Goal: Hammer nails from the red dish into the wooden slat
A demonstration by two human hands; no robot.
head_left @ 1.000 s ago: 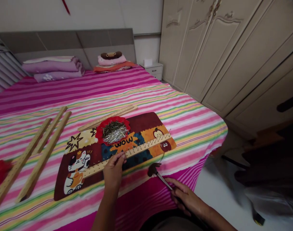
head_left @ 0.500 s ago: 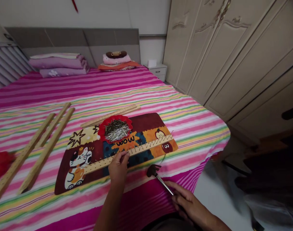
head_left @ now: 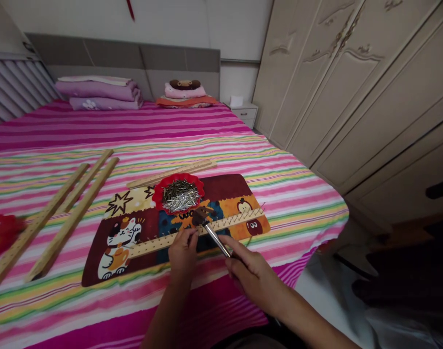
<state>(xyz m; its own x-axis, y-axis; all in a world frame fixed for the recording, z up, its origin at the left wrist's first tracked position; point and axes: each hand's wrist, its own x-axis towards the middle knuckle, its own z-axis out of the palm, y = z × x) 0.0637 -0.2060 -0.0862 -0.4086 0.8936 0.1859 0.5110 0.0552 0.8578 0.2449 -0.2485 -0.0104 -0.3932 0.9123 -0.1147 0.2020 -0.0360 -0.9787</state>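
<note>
A long wooden strip with rows of holes and several nails standing in it lies across a cartoon-printed mat. My left hand is at the middle of the strip, thumb and fingertips pinched together. Whatever is between these fingertips is too small to make out. In my right hand is a claw hammer, held by its metal shaft. Its dark head is over the strip, just beside my left fingertips. Behind the strip, a red scalloped dish holds a heap of nails, some silver, some darker.
More wooden strips lie on the striped bedsheet at left, beside another red dish. Another strip lies behind the nail dish. Folded bedding rests by the headboard. Wardrobe doors stand at right.
My right hand has brought the hammer up and left, from over the bed's near edge to above the strip. My left hand stays pinched at the strip. The camera view has shifted slightly.
</note>
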